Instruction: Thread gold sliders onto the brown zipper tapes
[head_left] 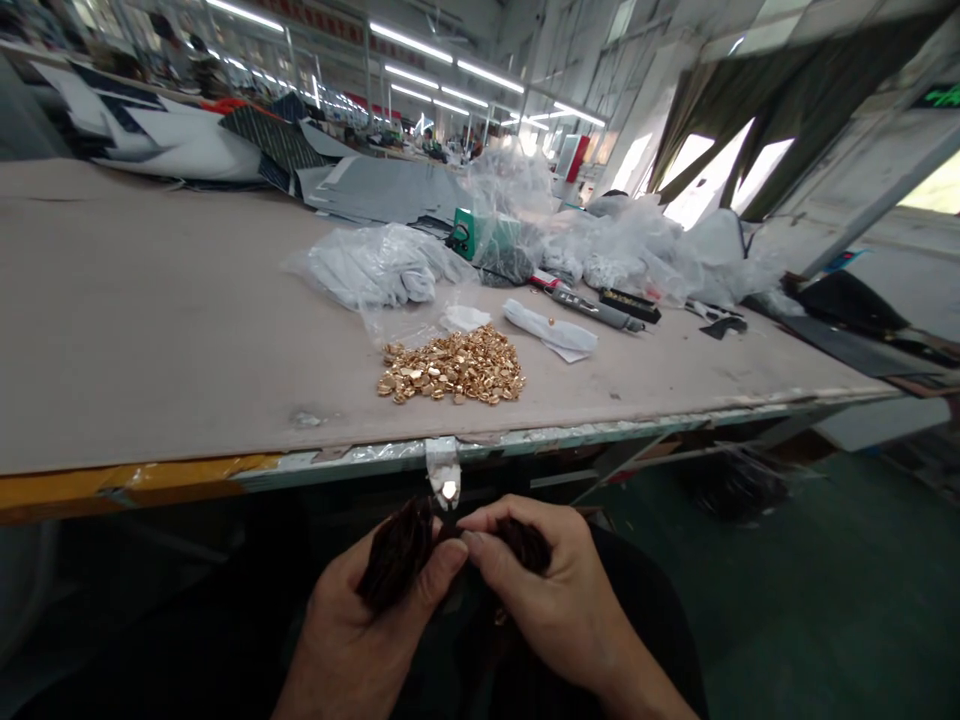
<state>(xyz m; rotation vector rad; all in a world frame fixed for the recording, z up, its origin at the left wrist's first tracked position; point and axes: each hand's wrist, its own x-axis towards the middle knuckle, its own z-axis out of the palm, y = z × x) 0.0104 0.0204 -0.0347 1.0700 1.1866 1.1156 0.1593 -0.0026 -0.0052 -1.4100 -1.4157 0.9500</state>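
Below the table's front edge, my left hand (367, 620) and my right hand (540, 590) meet over my lap. Both are closed on a dark brown furry piece (397, 560), the left thumb pressed against the right fingertips. A small gold metal fitting (449, 490) shows at the top of the piece, just above my fingers. On the table beyond lies a heap of gold metal fittings (454, 368), out of reach of either hand at this moment.
The long grey table (150, 330) has a taped, worn front edge. Clear plastic bags (382, 265), a white folded packet (551, 328), a dark hand tool (600, 312) and a green device (472, 232) lie behind the heap. Fabric stacks sit far back.
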